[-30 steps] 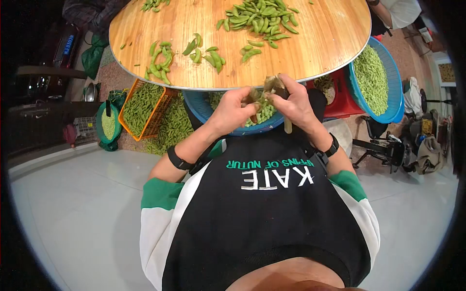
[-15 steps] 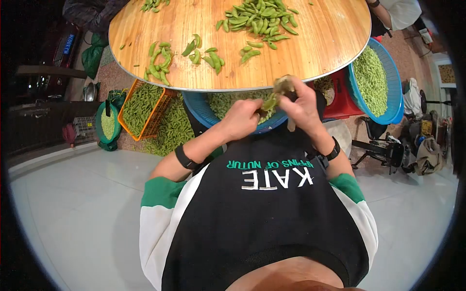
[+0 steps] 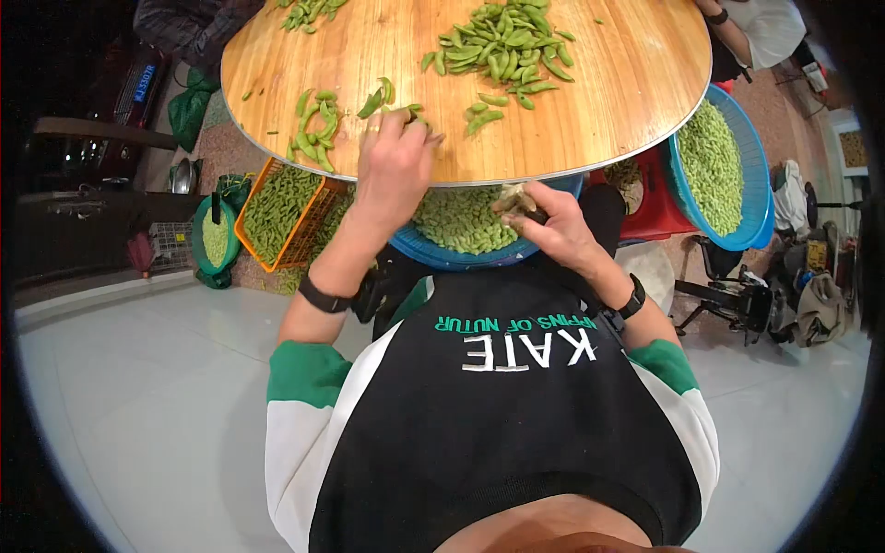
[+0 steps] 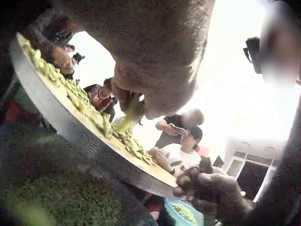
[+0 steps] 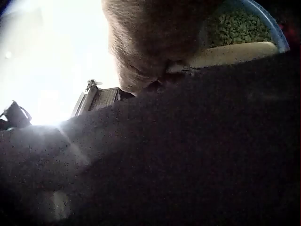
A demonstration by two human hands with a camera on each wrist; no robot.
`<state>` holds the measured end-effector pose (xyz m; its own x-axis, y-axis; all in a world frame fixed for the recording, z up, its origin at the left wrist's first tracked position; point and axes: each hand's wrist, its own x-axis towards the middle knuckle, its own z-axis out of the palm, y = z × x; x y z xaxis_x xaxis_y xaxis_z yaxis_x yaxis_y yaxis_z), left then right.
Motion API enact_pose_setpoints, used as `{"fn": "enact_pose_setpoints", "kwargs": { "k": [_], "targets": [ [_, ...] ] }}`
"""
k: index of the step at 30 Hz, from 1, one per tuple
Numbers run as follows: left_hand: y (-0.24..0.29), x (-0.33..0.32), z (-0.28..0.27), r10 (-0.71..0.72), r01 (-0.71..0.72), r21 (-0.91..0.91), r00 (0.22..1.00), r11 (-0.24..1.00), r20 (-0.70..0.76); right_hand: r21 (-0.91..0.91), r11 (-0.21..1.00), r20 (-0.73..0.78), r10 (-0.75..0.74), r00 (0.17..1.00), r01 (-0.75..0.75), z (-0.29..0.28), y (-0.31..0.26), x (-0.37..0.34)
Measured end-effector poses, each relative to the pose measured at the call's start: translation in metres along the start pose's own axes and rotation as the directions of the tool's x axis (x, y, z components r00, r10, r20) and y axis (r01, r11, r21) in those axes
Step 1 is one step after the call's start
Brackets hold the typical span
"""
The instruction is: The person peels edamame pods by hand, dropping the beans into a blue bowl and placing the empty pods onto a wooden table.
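In the head view my left hand (image 3: 392, 170) reaches over the near edge of the round wooden table (image 3: 553, 138), fingers down at a few edamame pods (image 3: 376, 100). The left wrist view shows its thumb and fingers pinching a green pod (image 4: 124, 123). My right hand (image 3: 560, 226) stays over the right side of a blue basin (image 3: 419, 252) of shelled green beans (image 3: 466, 221). It grips a tool with a pale wooden handle (image 5: 230, 54), whose working end is hidden by the fingers. Brownish coverings (image 3: 516, 198) show at its fingertips.
A larger pod heap (image 3: 507, 46) lies farther back on the table. An orange crate (image 3: 290, 226) of pods stands at left, with a green basin (image 3: 205, 244) beyond. Another blue basin (image 3: 761, 207) of beans sits at right by a red stool (image 3: 650, 198). Other people are around the table.
My left hand has left the right hand above the basin and moved forward and left onto the table's pods. The right hand stays near the basin with its tool. The head view has shifted slightly.
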<state>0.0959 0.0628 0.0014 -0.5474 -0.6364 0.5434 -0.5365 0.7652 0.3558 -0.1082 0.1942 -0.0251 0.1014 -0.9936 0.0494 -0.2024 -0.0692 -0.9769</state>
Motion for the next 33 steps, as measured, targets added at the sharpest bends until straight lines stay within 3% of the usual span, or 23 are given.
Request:
{"fn": "enact_pose_setpoints", "kwargs": {
  "k": [2, 5, 8, 12, 16, 18, 19, 21, 23, 25, 26, 28, 29, 30, 31, 32, 33],
  "targets": [
    [-0.007, 0.01, 0.018, 0.139, -0.131, 0.139, 0.989, 0.982, -0.048, 0.026, 0.999, -0.001, -0.043, 0.999, 0.043, 0.004, 0.004, 0.002],
    [0.01, 0.025, 0.038, 0.149, -0.146, 0.21, 0.989, 0.967, -0.001, 0.012, 0.999, -0.05, -0.042, 0.998, 0.042, 0.007, 0.01, 0.002],
    [0.001, 0.029, 0.048, 0.141, -0.156, 0.263, 0.987, 0.952, 0.075, 0.087, 0.993, -0.05, 0.09, 0.995, -0.085, 0.004, 0.004, -0.003],
    [-0.011, 0.034, 0.039, 0.058, -0.113, 0.302, 0.981, 0.947, 0.185, 0.136, 0.988, -0.084, 0.081, 0.993, -0.069, -0.006, 0.003, -0.009],
    [-0.015, 0.046, 0.033, 0.02, -0.052, 0.261, 0.992, 0.964, 0.122, 0.185, 0.976, -0.059, 0.124, 0.991, -0.112, -0.007, 0.007, -0.014],
    [-0.018, 0.054, 0.046, 0.118, -0.121, 0.041, 0.99, 0.992, 0.076, 0.219, 0.973, -0.041, 0.081, 0.996, -0.071, -0.003, 0.004, -0.011],
    [-0.017, 0.056, 0.051, 0.12, -0.123, 0.042, 0.99, 0.991, 0.071, 0.216, 0.974, -0.041, 0.078, 0.996, -0.067, -0.003, 0.004, -0.01],
    [-0.014, 0.059, 0.061, 0.068, -0.073, 0.016, 0.97, 0.997, 0.232, 0.188, 0.982, -0.032, 0.034, 0.999, -0.028, -0.001, 0.003, -0.006],
    [-0.017, 0.06, 0.066, 0.047, -0.05, 0.009, 0.971, 0.999, 0.236, 0.198, 0.979, -0.038, 0.046, 0.998, -0.038, -0.001, 0.003, -0.007],
    [-0.017, 0.064, 0.061, -0.053, 0.047, 0.023, 0.937, 0.999, 0.345, 0.278, 0.949, -0.068, 0.17, 0.983, -0.145, -0.003, 0.0, -0.009],
    [-0.019, 0.064, 0.062, -0.051, 0.046, 0.023, 0.938, 0.999, 0.342, 0.276, 0.951, -0.069, 0.167, 0.983, -0.142, -0.004, 0.0, -0.008],
    [-0.018, 0.061, 0.061, 0.026, -0.019, -0.042, 0.984, 0.999, 0.174, 0.349, 0.926, -0.109, 0.189, 0.976, -0.141, -0.005, -0.001, -0.007],
    [-0.016, 0.058, 0.06, 0.028, -0.021, -0.042, 0.984, 0.999, 0.178, 0.352, 0.925, -0.111, 0.19, 0.975, -0.141, -0.005, -0.002, -0.006],
    [-0.007, 0.057, 0.052, -0.069, 0.135, -0.284, 0.97, 0.949, 0.231, 0.41, 0.905, -0.111, 0.172, 0.979, -0.113, -0.006, -0.004, -0.002],
    [0.002, 0.055, 0.046, -0.15, 0.293, -0.496, 0.94, 0.818, 0.307, 0.466, 0.88, -0.11, 0.156, 0.982, -0.088, -0.006, -0.005, 0.001],
    [0.009, 0.051, 0.043, -0.151, 0.297, -0.498, 0.938, 0.815, 0.313, 0.479, 0.874, -0.105, 0.148, 0.983, -0.08, -0.005, -0.003, 0.004],
    [0.014, 0.048, 0.041, -0.227, 0.462, -0.673, 0.883, 0.577, 0.411, 0.478, 0.874, -0.107, 0.151, 0.983, -0.083, -0.004, -0.003, 0.008]
  ]
}}
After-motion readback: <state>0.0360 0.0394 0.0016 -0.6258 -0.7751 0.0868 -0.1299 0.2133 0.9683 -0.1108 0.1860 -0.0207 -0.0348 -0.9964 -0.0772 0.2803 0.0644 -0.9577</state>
